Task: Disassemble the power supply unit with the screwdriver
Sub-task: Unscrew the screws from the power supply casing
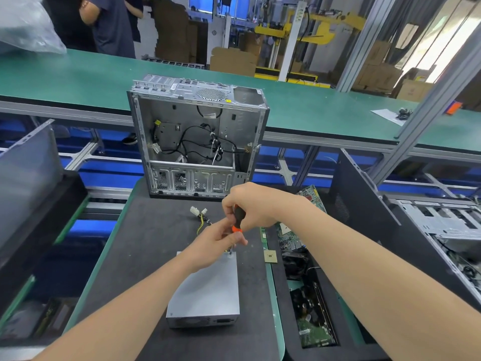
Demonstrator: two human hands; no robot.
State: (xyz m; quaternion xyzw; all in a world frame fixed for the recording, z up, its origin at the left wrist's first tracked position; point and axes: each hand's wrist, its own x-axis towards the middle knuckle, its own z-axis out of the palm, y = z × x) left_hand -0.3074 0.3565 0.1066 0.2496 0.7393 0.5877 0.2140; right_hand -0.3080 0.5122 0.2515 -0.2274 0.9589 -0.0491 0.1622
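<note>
A grey metal power supply unit (208,293) lies flat on the dark mat in front of me, its yellow and black cables (200,222) trailing off its far end. My right hand (250,204) grips the black and orange handle of a screwdriver (237,220) held upright, its tip down at the unit's far right corner. My left hand (216,241) pinches the screwdriver's shaft just below the orange collar, above that same corner. The screw itself is hidden by my fingers.
An open, stripped computer case (197,142) stands upright at the mat's far end. A bin (307,295) of circuit boards and a loose CPU chip (270,256) lie to the right. More cases (442,230) sit at the far right, a green conveyor table (78,79) behind.
</note>
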